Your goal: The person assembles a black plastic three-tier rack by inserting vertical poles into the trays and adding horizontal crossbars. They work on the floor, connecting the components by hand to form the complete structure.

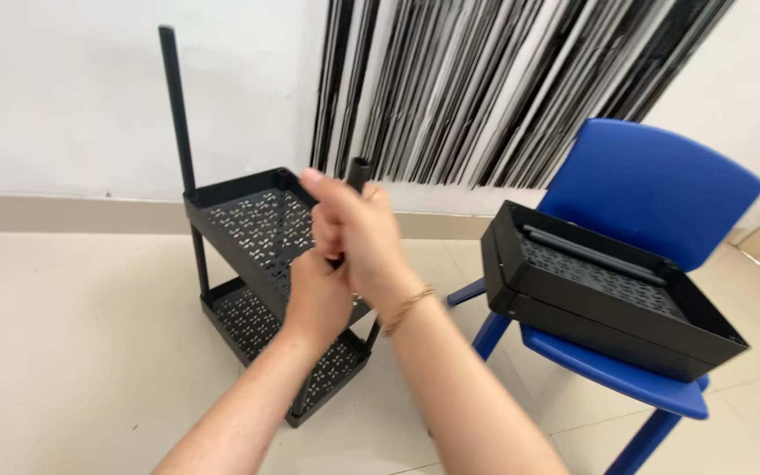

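Both hands clamp a black pole at the near corner of a two-tier rack on the floor.

The right hand (358, 233) wraps the black pole (360, 171) near its top; the left hand (318, 295) holds it just below. Keeping it upright over the black rack (252, 224) (a taller post (178, 105) marks the line) looks wise. A blue chair (653, 185) bearing spare black trays (609, 303) stands nearby, apart.

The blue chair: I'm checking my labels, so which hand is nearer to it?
Right. The right hand grips the black pole on the side toward the blue chair; the left hand sits lower, slightly farther away.
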